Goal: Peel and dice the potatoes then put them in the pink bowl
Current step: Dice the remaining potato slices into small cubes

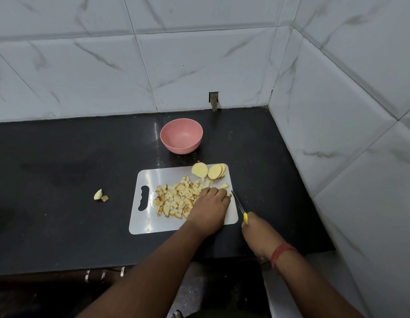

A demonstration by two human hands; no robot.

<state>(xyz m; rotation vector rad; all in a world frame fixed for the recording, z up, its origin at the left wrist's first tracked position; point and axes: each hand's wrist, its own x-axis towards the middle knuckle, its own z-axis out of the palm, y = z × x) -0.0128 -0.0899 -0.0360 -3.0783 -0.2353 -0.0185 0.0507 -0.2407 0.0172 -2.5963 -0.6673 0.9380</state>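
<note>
A white cutting board (142, 223) lies on the black counter. A heap of diced potato (174, 199) covers its middle. Round potato slices (208, 171) lie at its far right corner. My left hand (211, 207) rests on the board at the right edge of the heap, fingers curled down onto pieces there; what is under them is hidden. My right hand (256, 232) grips a knife (238, 204) by its yellow handle, blade pointing toward the left hand's fingertips. The pink bowl (181, 135) stands empty beyond the board.
Two potato scraps (100, 195) lie on the counter (62, 180) left of the board. Tiled walls close the back and the right side. The counter's front edge runs just below my forearms.
</note>
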